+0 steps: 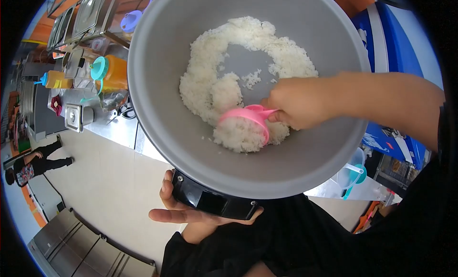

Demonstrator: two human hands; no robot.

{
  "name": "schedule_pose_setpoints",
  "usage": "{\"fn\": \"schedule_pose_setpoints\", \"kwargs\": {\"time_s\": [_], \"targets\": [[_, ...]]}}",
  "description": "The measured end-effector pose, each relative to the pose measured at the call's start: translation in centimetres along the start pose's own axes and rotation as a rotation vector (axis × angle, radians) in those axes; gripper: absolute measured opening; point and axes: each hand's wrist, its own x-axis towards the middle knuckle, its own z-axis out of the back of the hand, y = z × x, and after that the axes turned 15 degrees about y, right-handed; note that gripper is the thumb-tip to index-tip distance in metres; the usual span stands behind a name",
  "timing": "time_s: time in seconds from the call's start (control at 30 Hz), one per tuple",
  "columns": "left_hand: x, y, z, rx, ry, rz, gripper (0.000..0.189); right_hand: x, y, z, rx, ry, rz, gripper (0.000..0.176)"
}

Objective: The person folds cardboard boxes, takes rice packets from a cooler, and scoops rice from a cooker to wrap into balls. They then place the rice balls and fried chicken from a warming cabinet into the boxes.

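A large grey pot (157, 110) fills the middle of the view, with cooked white rice (205, 62) in a ring around its bare bottom. My right hand (300, 103) reaches in from the right, fingers wrapped round the handle of a pink scoop (257, 115). Rice fills the scoop's mouth and lies against the rice below it. At the near rim, my left hand (191, 215) is under the pot's black side handle (214, 200), gripping it from below. Part of that hand is hidden by the handle.
A steel counter (109, 129) at left holds an orange bottle with a turquoise lid (114, 72), a lidded steel container (76, 117) and scissors (126, 110). A blue box (400, 33) stands at right, near a clear jug (350, 174). Another person (36, 165) is far left.
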Motion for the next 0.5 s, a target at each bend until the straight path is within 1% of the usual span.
{"fn": "schedule_pose_setpoints", "kwargs": {"time_s": [0.1,0.2,0.27,0.33,0.37,0.43,0.5], "targets": [[0.1,-0.1,0.1,0.005,0.004,-0.004,0.157,-0.1,1.1,-1.1,-0.235,-0.012,0.056,0.025],[0.1,-0.1,0.0,0.008,0.001,-0.007,0.157,-0.6,4.5,-2.6,-0.137,-0.188,-0.015,0.026],[0.1,-0.4,-0.1,0.007,0.004,-0.009,0.157,-1.8,6.5,-3.0,-0.033,-0.258,-0.001,0.024],[0.1,-0.4,-0.2,0.002,0.0,-0.007,0.157,-2.2,7.0,-2.5,-0.037,-0.267,-0.004,0.024],[0.1,-0.4,-0.3,0.0,-0.001,-0.004,0.157,-2.1,6.5,-1.8,-0.091,-0.234,-0.009,0.024],[0.1,-0.3,-0.3,-0.005,-0.005,0.002,0.157,-1.9,5.0,0.5,-0.076,-0.064,-0.05,0.026],[0.2,-0.3,0.0,-0.008,-0.005,0.009,0.157,-1.7,2.5,4.0,0.06,0.208,-0.119,0.029]]}}
